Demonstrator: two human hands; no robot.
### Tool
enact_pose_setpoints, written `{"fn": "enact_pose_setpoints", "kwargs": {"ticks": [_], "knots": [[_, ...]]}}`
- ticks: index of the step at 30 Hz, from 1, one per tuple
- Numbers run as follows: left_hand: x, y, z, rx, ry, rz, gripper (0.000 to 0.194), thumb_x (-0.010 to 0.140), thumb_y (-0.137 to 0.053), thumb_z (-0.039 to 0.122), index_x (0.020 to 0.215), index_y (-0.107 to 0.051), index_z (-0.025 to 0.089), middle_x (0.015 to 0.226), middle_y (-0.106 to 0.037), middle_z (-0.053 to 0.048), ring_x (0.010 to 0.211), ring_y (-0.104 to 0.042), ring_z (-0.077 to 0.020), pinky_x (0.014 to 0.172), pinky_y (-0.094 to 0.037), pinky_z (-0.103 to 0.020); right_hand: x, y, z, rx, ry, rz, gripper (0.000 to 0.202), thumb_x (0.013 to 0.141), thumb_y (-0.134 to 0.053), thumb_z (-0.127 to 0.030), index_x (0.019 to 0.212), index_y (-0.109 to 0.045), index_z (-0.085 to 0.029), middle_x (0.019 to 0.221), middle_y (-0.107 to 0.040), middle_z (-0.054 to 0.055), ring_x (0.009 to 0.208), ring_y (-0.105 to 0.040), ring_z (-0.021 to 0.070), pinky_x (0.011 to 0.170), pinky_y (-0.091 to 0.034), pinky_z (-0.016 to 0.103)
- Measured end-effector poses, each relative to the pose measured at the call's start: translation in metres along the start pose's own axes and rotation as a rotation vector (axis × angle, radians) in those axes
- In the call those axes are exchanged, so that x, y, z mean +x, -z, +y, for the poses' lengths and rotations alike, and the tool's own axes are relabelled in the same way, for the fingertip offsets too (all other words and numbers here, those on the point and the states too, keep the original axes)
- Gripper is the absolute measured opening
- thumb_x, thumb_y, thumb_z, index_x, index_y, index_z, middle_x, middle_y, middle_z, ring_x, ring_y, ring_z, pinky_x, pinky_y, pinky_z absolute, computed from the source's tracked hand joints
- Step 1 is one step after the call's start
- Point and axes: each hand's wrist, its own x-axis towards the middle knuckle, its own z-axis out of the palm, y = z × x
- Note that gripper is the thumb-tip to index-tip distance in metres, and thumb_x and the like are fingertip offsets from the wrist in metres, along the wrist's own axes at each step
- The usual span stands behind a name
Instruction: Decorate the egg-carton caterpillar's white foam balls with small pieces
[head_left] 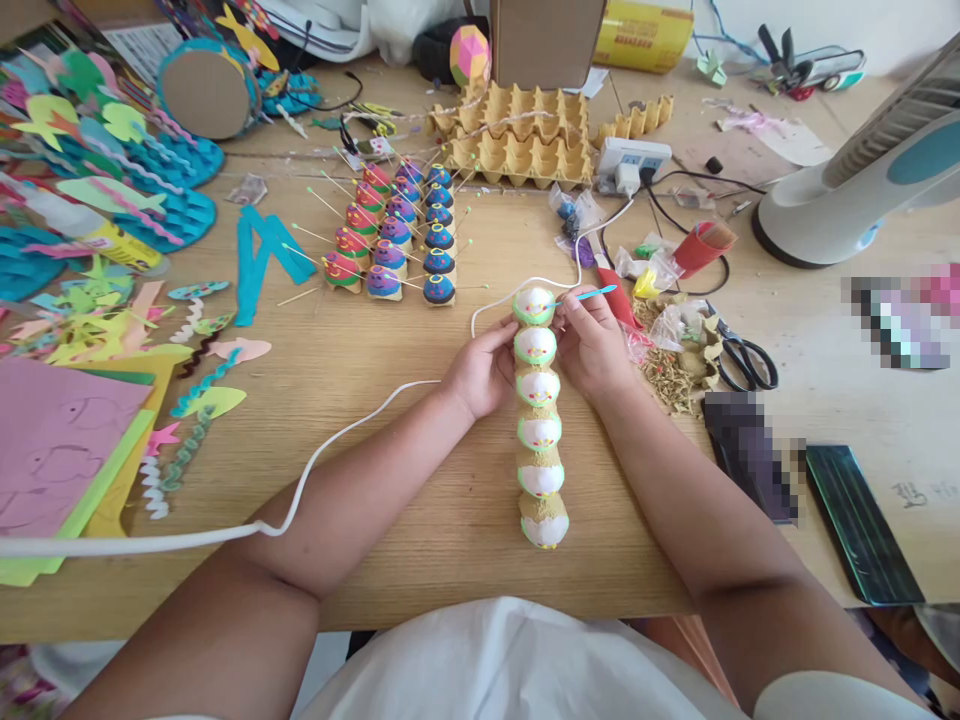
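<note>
A strip cut from an egg carton [541, 452] runs lengthwise in front of me, its several cups capped with white and green clay and small coloured dots. My left hand [486, 368] grips the strip's left side near the far end, thumb by the second cup. In my right hand [598, 338], a thin blue clay modelling tool [594, 295] is pinched, its tip by the farthest cup. The right fingers are partly hidden behind the strip. Beyond my hands stand finished-looking strips with red [349, 241], purple [394, 228] and blue [439, 236] clay caps, several with thin sticks poking out.
Paper fish and coloured sheets [67, 430] cover the left side. Egg trays [525, 135] and a power strip [634, 158] lie at the back. Right are scissors [746, 360], shredded scraps [670, 382], a phone [862, 522] and a grey-white appliance [825, 205]. A white cable [315, 465] crosses my left arm.
</note>
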Motion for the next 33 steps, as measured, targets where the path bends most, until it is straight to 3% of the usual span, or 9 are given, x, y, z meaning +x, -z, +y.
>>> {"fn": "enact_pose_setpoints", "kwargs": {"ticks": [6,15,28,33], "knots": [[-0.0011,-0.0008,0.0013,-0.009,0.011,-0.01,0.039,0.107,-0.046,0.011,0.136,-0.071,0.017,0.082,-0.083,-0.001,0.067,-0.077,-0.0152,0.072,-0.059,-0.024,-0.0008,-0.0015,-0.0033,0.015,0.0,0.009,0.045,0.071,-0.097,-0.049,0.083,-0.06,-0.027,0.078,-0.056,-0.007,0.07,-0.05,0.0106,0.067,-0.047,0.026],[0.0007,0.0014,0.0007,-0.049,0.01,0.01,0.046,0.105,-0.051,0.011,0.146,-0.067,0.022,0.095,-0.087,-0.002,0.07,-0.079,-0.0153,0.075,-0.061,-0.024,-0.0022,-0.0012,-0.0012,-0.026,0.025,-0.01,0.042,0.075,-0.095,-0.05,0.082,-0.061,-0.027,0.076,-0.055,-0.006,0.071,-0.05,0.0109,0.069,-0.048,0.026],[-0.0009,-0.0014,0.0013,-0.03,-0.001,0.003,0.037,0.107,-0.046,0.009,0.13,-0.073,0.018,0.084,-0.083,-0.003,0.07,-0.078,-0.0148,0.07,-0.059,-0.023,-0.0014,-0.0005,0.0001,-0.06,0.047,-0.015,0.042,0.077,-0.094,-0.053,0.083,-0.061,-0.028,0.076,-0.056,-0.006,0.07,-0.051,0.0113,0.069,-0.048,0.027],[-0.0004,-0.0003,0.0008,-0.021,-0.001,0.015,0.045,0.106,-0.049,0.011,0.146,-0.068,0.02,0.092,-0.085,-0.002,0.072,-0.079,-0.0155,0.08,-0.061,-0.025,-0.0012,-0.0007,0.0005,-0.05,0.054,-0.023,0.041,0.077,-0.094,-0.051,0.085,-0.061,-0.028,0.077,-0.057,-0.007,0.07,-0.051,0.011,0.069,-0.049,0.026]]}}
